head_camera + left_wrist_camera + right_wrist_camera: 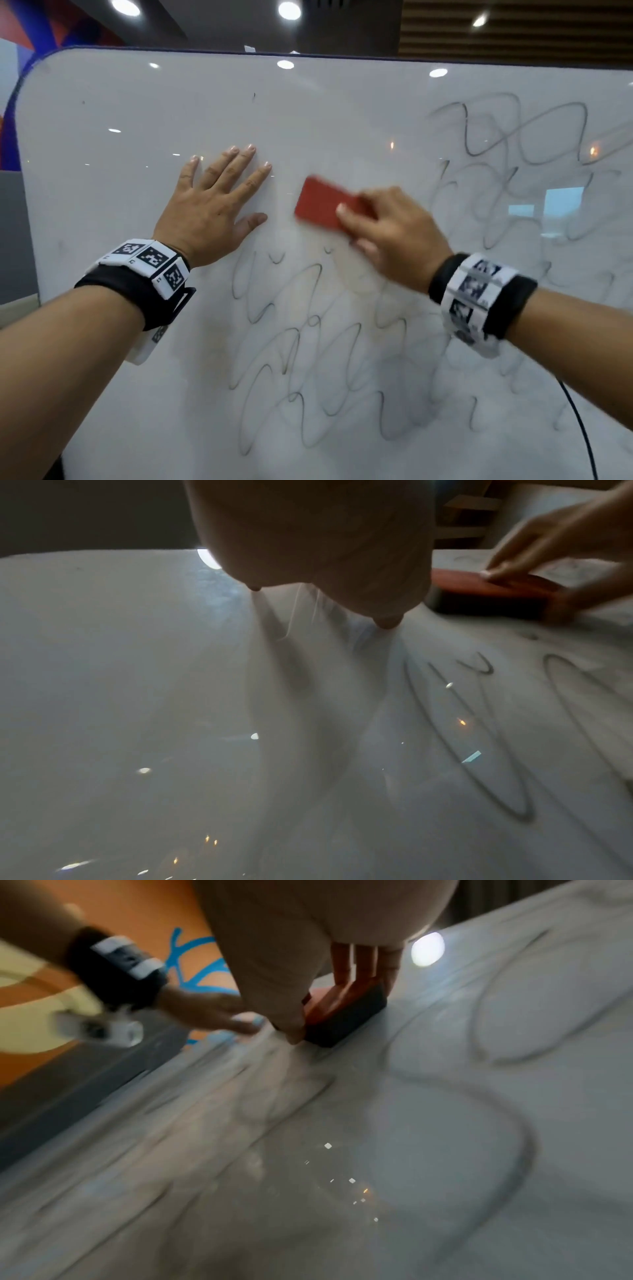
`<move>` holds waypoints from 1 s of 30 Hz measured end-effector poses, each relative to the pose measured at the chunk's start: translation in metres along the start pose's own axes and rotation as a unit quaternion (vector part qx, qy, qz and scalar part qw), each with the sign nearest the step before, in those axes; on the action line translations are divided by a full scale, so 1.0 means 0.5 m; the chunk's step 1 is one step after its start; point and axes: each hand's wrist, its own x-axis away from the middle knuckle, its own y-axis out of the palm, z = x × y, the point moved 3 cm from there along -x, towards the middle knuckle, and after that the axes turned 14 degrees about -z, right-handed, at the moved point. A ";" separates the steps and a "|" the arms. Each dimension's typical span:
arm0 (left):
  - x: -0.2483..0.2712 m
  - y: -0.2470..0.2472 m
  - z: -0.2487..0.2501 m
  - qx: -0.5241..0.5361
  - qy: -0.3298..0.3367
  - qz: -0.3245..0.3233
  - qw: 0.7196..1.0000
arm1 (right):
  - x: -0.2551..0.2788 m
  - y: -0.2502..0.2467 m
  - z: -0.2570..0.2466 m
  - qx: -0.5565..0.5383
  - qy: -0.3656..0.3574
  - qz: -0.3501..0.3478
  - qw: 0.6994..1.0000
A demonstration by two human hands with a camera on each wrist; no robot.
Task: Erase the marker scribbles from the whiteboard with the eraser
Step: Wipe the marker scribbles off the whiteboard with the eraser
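Red eraser [323, 202], gripped by right hand [397, 229], mid-wipe; left hand [212, 209] flat, bracing whiteboard [137, 113]; scribbles [308, 359] below need passes next.

- Both forearms are left bare; no sleeves are seen.
- A black strap [137, 291] is worn on the left wrist, topped by white blocks printed with black square codes.
- A matching black band [510, 305] with white coded blocks is worn on the right wrist.
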 end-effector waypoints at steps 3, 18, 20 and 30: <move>0.020 0.007 -0.023 -0.015 0.000 -0.002 1.000 | 0.012 0.017 -0.046 0.015 -0.099 -0.043 0.994; 0.070 0.036 -0.056 -0.009 -0.018 0.008 1.000 | -0.020 0.052 -0.111 -0.009 -0.120 -0.054 0.991; 0.074 0.037 -0.059 -0.010 -0.019 0.006 1.000 | -0.056 0.026 -0.082 0.003 -0.125 -0.044 0.991; 0.096 0.055 -0.068 -0.005 -0.036 -0.009 0.999 | -0.048 0.060 -0.163 -0.024 -0.104 -0.031 0.994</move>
